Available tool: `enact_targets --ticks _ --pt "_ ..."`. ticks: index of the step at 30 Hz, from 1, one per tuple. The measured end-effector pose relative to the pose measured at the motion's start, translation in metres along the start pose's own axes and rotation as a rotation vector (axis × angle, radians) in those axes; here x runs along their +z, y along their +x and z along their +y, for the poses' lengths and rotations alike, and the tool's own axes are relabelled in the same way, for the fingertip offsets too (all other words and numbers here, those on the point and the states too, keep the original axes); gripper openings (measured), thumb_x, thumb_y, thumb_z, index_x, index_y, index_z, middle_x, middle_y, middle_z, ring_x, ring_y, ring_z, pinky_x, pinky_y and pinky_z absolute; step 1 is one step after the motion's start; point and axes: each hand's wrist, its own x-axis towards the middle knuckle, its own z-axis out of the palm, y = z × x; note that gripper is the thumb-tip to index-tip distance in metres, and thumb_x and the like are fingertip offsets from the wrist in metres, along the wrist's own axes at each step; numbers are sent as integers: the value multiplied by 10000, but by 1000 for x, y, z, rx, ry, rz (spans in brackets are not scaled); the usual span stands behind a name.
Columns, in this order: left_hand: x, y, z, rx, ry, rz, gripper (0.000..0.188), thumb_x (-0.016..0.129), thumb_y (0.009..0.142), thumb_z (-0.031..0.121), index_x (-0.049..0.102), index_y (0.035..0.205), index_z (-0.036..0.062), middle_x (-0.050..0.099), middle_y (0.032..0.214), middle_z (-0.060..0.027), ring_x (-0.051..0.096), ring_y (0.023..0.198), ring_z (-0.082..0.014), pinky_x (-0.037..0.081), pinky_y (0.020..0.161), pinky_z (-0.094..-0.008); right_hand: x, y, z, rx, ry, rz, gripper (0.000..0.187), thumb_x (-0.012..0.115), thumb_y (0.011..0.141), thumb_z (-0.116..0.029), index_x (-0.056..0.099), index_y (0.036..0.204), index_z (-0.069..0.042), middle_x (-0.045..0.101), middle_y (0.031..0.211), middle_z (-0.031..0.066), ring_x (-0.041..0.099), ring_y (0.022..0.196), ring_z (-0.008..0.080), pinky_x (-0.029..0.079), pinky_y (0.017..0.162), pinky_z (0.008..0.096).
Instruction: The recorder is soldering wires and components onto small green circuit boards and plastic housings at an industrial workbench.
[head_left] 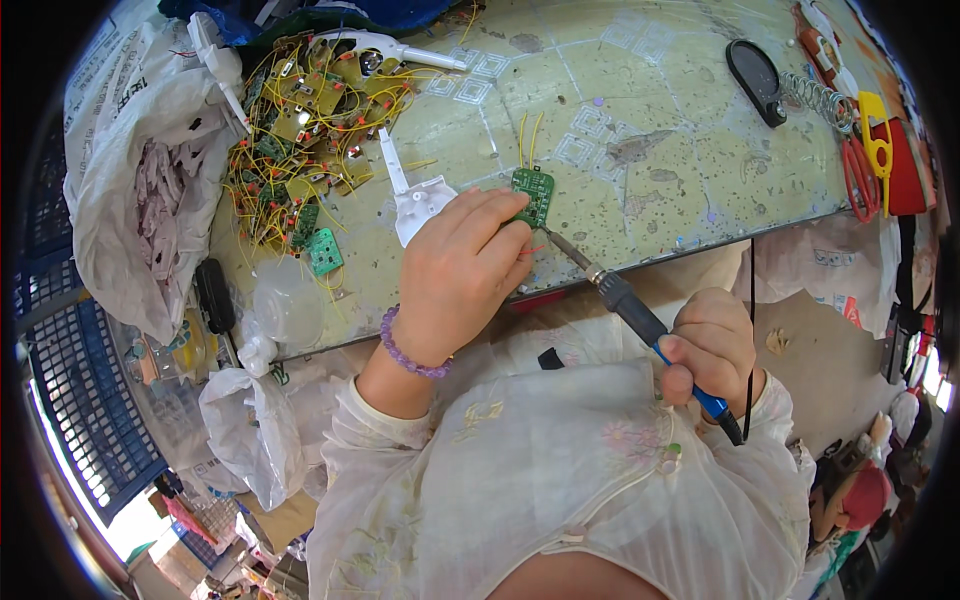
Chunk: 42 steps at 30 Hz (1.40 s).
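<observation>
A small green circuit board (537, 195) lies on the table with two yellow wires reaching away from its far end. My left hand (462, 265) is closed with its fingertips on the board's left side. In my right hand (712, 345) is a blue and black soldering iron (632, 308), gripped by its handle. Its metal tip meets the near edge of the board; whether it touches a pad cannot be made out. A short red wire shows between the left fingers and the tip. Beside my left hand lies a white plastic casing (418, 208) with a narrow stem.
A heap of wired circuit boards (310, 120) covers the table's far left, near a white sack (140, 190). A spring iron stand (805, 98), red scissors (858, 175) and yellow cutters (876, 145) sit at the right. The table edge (680, 255) runs in front of me.
</observation>
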Motion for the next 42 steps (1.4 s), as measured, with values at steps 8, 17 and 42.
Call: enact_targets --ticks 8,17,42 --pt "-2 2 1 -20 -16 -16 206 716 646 21 600 814 46 636 986 -81 631 883 -279 528 828 -401 1 -1 -2 -57 -17 -8 131 601 790 -106 552 845 3 486 605 28 441 459 154 305 360 277" --pt "-2 0 0 -13 4 -11 197 713 649 65 579 792 43 612 996 -67 605 933 -256 513 826 -396 -7 -4 -3 -22 -69 6 148 590 837 -141 556 866 0 508 631 33 467 479 167 346 379 289" --pt "-8 4 4 -86 15 18 149 713 693 50 627 806 96 634 847 -19 615 845 -212 437 885 -420 -13 -12 -4 101 -103 38 159 597 860 -154 548 918 -14 534 641 44 501 492 196 399 414 310"
